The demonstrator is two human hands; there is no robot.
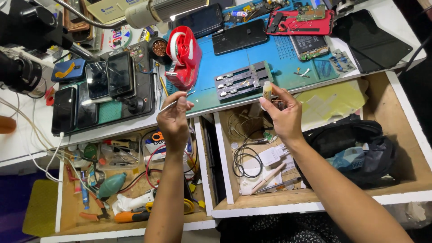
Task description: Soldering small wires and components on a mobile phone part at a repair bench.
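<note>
Vial (pixel 267 90) is being pinched upright in the right hand (pixel 284 114), above the open drawer (pixel 225 148) just off the blue mat (pixel 252 58); left hand (pixel 173 119) is gripping tweezers (pixel 173 103). Risk: a loosening pinch is probably dropping it into the cable clutter, or tilting is spilling the contents.

Head camera looks steeply down, close over workbench (pixel 234 63).

My right hand (pixel 282 114) hides most of the vial (pixel 267 90); far phones (pixel 202 18) run off frame.
</note>
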